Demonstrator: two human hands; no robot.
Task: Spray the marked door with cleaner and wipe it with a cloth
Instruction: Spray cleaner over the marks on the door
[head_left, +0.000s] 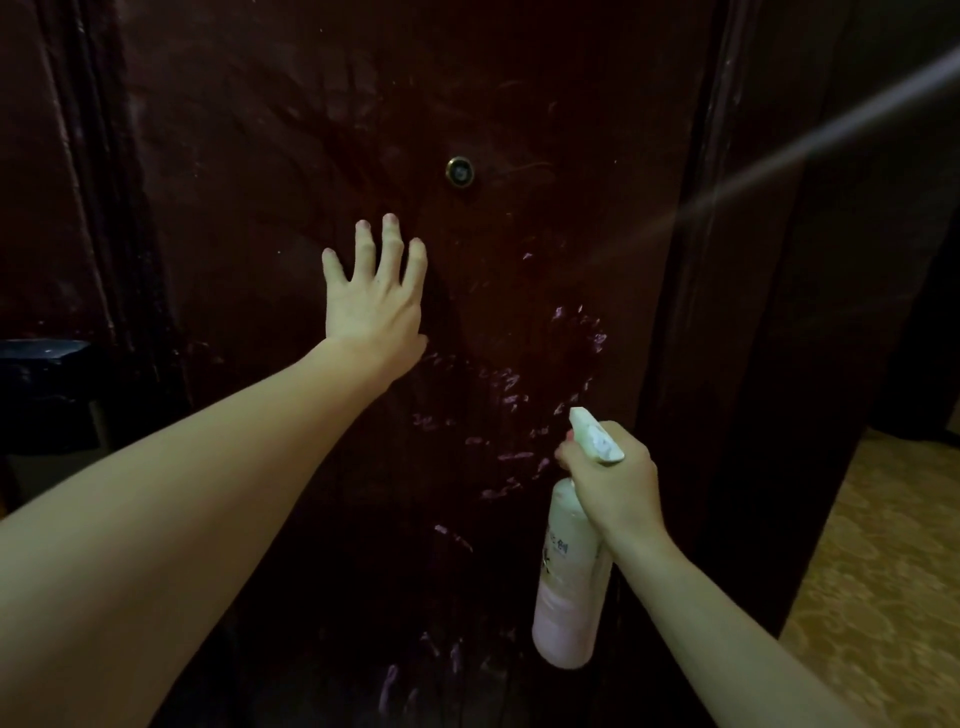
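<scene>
The right hand (613, 483) grips an upright pale pink plastic spray bottle (571, 577), nozzle toward the dark red door (311, 130) (pale smears); below its brass peephole (460, 171), the left hand (374, 296) presses flat, fingers spread.

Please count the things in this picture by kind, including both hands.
Hands: 2, left hand and right hand
Spray bottle: 1
Door: 1
Peephole: 1
Door handle: 1
Total: 6

Cut off by the frame on all sides: the door (519, 104), and left of the left hand (371, 296) a dark handle (41, 353). Hidden under the right hand (613, 483): the spray bottle (571, 587) neck and trigger. Too small to read: label print below that hand.
</scene>
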